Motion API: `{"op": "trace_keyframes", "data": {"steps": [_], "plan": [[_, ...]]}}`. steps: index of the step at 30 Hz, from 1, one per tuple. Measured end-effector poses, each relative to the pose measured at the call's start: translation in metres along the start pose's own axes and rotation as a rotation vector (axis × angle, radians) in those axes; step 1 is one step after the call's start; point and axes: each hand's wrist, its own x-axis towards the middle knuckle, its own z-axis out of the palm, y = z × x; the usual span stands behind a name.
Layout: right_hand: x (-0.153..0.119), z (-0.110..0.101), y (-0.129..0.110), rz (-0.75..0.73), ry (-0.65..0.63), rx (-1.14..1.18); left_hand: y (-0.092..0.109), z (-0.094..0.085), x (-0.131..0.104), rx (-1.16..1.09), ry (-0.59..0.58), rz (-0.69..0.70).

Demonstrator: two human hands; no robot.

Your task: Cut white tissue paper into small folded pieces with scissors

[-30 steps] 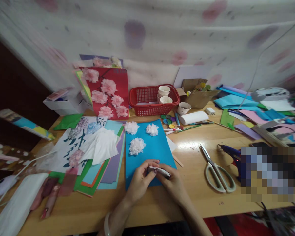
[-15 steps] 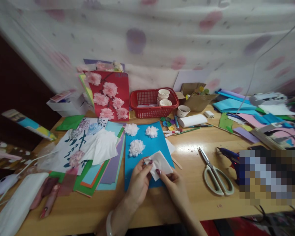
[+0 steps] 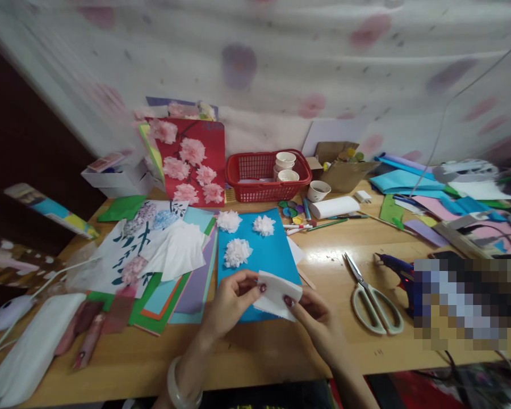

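A folded white tissue point(image 3: 276, 295) is stretched between my two hands, above the lower part of a blue sheet point(image 3: 262, 244). My left hand point(image 3: 235, 301) pinches its left edge between thumb and fingers. On the opposite edge, my right hand point(image 3: 317, 318) grips it the same way, with the fingers partly hidden behind. Three ruffled white paper flowers lie on the upper half of the blue sheet: one at top left point(image 3: 229, 221), one at top right point(image 3: 263, 226) and one below point(image 3: 238, 253).
Right of my hands lie scissors point(image 3: 372, 301) and a blue glue gun point(image 3: 398, 270). Loose white tissues point(image 3: 176, 250) and coloured paper point(image 3: 191, 301) cover the left. Behind stand a red basket point(image 3: 253, 193) with cups and a red picture of pink flowers point(image 3: 215, 153).
The tissue has been turned from a tilted diamond to a wider, nearly level rectangle. Both hands have moved slightly apart, still pinching it.
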Motion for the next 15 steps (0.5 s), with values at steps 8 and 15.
{"op": "trace_keyframes", "data": {"steps": [8,15], "plan": [[-0.002,-0.007,0.003,-0.056,-0.067,0.003,0.013,-0.015,-0.007,0.086,-0.152,0.060],[0.000,-0.010,-0.003,-0.173,-0.166,-0.176,0.014,-0.022,-0.010,0.110,-0.161,0.032]]}}
